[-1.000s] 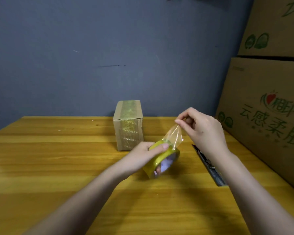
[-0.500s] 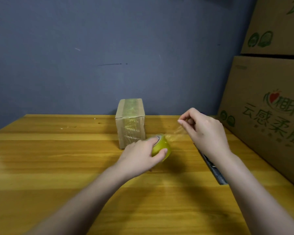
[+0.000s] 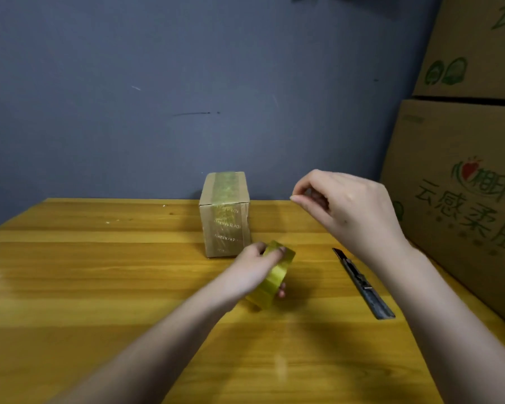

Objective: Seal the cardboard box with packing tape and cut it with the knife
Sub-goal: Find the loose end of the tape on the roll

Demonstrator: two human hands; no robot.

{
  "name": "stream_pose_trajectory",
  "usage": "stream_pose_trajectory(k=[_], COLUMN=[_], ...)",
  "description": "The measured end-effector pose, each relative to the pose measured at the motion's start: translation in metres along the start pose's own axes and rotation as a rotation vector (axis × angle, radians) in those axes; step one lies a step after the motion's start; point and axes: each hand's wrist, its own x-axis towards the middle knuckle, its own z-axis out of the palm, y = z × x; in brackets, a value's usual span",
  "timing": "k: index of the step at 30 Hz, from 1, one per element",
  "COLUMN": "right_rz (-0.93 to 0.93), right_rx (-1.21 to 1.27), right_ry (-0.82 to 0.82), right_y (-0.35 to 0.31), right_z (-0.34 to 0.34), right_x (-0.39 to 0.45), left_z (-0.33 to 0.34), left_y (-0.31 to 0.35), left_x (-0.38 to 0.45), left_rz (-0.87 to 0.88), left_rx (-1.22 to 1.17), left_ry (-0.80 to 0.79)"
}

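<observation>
The tape roll [image 3: 274, 275] is a light, stiff ring; I judge that it will turn freely if gripped loosely, so the correct hold is across its outer band, with the fingers over the top and the thumb below. The tape itself is thin, clear film: limp, sticky on one side, and likely to fold onto itself or tear if pulled off-line. It should be held at the free end only, by the fingertips.

My left hand [image 3: 252, 265] grips the roll in this manner, fingers curled over the yellow band, with the roll tilted and low over the table [image 3: 99, 287], just in front of the box [image 3: 225, 214].

My right hand [image 3: 344, 205] is raised above and to the right of the roll, thumb and forefinger pressed together, remaining fingers curled. This is the posture for pinching the free end of the tape, but the film is not visible between the two hands, so I cannot tell whether anything is held.

The box stands upright near the far edge of the table, already bearing a tape strip over its top and down its front face. It is small and probably light; it may slide when pressed.

The knife [image 3: 362, 282] lies flat on the table under my right forearm, untouched.
</observation>
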Motion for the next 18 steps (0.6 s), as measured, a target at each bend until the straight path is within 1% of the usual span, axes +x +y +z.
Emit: stream_pose_trajectory(k=[2,3,5,7,8,9,10,11,13,14,16,18], right_rz=[-0.041,-0.061,-0.101,-0.135,-0.148,-0.157,-0.165,-0.172,-0.186,-0.189,-0.185,-0.179], right_rx=[0.022,0.038,0.05,0.053,0.058,0.065,0.069,0.069,0.067,0.071,0.085,0.088], right_ry=[-0.065,-0.1,-0.151,-0.184,-0.2,-0.215,-0.225,-0.23,-0.234,-0.235,-0.241,-0.249], right_y=[0.006,0.008,0.013,0.015,0.016,0.017,0.018,0.019,0.019,0.019,0.02,0.02], right_z=[0.003,0.005,0.009,0.011,0.011,0.011,0.012,0.012,0.012,0.012,0.011,0.01], right_x=[0.011,0.015,0.022,0.027,0.029,0.03,0.032,0.033,0.035,0.035,0.035,0.035], left_z=[0.008,0.009,0.005,-0.001,-0.004,-0.007,-0.009,-0.01,-0.015,-0.018,-0.02,-0.019], left_y=[-0.005,-0.007,-0.008,-0.003,0.003,0.009,0.016,0.023,0.037,0.044,0.053,0.057], left_x=[-0.003,-0.003,-0.004,-0.008,-0.01,-0.011,-0.011,-0.009,-0.002,0.001,0.004,0.006], left_rz=[-0.04,-0.041,-0.01,0.025,0.067,0.133,0.22,0.318,0.509,0.565,0.617,0.628], left_rx=[-0.005,0.095,0.504,0.84,0.938,0.968,0.9,0.748,0.424,0.334,0.226,0.186], left_ry=[0.01,0.04,0.076,0.091,0.127,0.173,0.216,0.241,0.245,0.227,0.164,0.128])
